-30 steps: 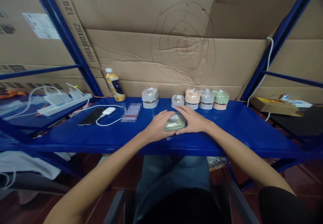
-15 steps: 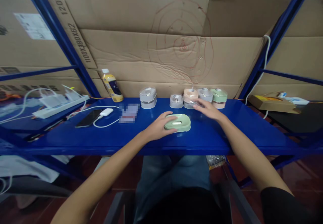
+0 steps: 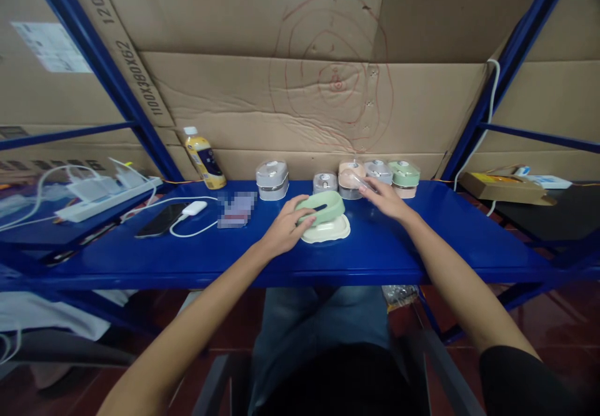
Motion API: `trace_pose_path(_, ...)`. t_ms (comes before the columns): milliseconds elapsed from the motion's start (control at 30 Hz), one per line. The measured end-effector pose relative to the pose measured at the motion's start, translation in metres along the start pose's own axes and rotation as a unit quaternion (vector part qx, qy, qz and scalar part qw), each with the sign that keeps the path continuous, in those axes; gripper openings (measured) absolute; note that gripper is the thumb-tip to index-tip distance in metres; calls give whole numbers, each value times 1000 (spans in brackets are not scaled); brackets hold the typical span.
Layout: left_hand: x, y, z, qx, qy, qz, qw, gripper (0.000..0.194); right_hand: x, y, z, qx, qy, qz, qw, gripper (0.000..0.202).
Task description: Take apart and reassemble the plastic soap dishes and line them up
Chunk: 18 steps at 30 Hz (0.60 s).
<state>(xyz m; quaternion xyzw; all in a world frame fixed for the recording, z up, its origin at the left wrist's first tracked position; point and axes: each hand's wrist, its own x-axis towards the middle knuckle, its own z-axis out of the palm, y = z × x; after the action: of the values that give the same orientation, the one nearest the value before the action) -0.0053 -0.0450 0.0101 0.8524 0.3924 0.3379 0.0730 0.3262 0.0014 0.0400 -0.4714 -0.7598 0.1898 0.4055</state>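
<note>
The left hand (image 3: 285, 227) grips the green tray (image 3: 335, 203) at its near left end, with the thumb on the near side and the other fingers curled round the far side, parted by the thickness of the part. The green tray, which has an elongated slot, is tilted and positioned directly above the white base (image 3: 332, 231), which rests on the tabletop (image 3: 234, 257). The right hand (image 3: 388, 201) is to the right, its fingers slightly parted and closed on the edge of a clear cover (image 3: 359, 182). The clear cover is located in front of the peach container (image 3: 352, 168); contact between the two cannot be determined. The small grey container (image 3: 325, 183) stands just left of the peach container, and the green-topped container (image 3: 405, 171) stands farther right. The large grey container (image 3: 272, 180) stands apart to the left, between the bottle (image 3: 205, 158) and the small grey container.
</note>
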Motion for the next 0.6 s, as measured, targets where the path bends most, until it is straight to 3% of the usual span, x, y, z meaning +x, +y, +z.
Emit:
trace_pose_path(133,-5,-1,-2,7,53,-33,998,48,1,3,1,16,-2,0,1000,62)
trace_pose_path(367,-9,13,9,11,-58,20,998,46,-1,-1,5,10,-10,-4,1000,64)
trace_pose_path(500,-6,16,15,10,-76,26,997,44,-3,-4,8,-17,-19,-5,1000,65)
trace_pose_path(600,-5,12,17,-11,-68,17,997,57,-6,-8,14,-27,-36,-56,997,66)
